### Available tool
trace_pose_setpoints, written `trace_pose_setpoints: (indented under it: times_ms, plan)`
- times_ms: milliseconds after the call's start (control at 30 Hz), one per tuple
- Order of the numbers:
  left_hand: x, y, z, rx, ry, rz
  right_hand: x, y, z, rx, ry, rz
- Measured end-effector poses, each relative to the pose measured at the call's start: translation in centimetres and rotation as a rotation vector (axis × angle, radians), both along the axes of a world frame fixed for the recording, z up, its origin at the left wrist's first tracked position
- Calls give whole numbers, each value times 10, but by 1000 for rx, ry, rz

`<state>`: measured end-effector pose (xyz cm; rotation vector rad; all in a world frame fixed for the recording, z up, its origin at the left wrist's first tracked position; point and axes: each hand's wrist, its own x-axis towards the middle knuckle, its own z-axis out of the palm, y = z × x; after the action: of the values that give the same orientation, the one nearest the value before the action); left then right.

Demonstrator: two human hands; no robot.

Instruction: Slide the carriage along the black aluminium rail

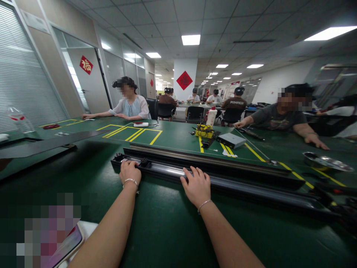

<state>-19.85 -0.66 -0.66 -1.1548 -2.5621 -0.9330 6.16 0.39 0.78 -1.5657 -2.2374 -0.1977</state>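
Note:
A long black rail (pixel 245 189) with a shiny metal strip along its length lies across the green table in front of me. My left hand (pixel 130 173) is closed over its left end, fingers curled beside a small black block (pixel 145 162) mounted on the rail; the fingertips are partly hidden. Farther right, my right hand (pixel 196 186) rests on the rail with its fingers spread. Just behind and parallel lies a second long dark bar (pixel 212 166).
A phone (pixel 68 243) lies at lower left, near a flat dark panel (pixel 55 143). A yellow basket (pixel 204 131), a grey box (pixel 231 140) and a metal dish (pixel 327 162) stand beyond the rail. Co-workers sit across the table, one (pixel 290 119) reaching in from the right.

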Motion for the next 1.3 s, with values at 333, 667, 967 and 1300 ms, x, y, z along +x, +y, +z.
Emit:
trace_pose_setpoints:
  times_ms: [333,667,967,1300]
  plan:
    - [-4,2,-4,5,-9,-25,0,0,1,-4,-14,-4]
    - [-3,1,-4,15,-12,-27,1,1,-1,16,33,9]
    - [-5,2,-6,17,-15,-36,-1,0,1,0,24,7]
    - [-6,3,-8,49,0,-42,0,1,-1,5,18,3]
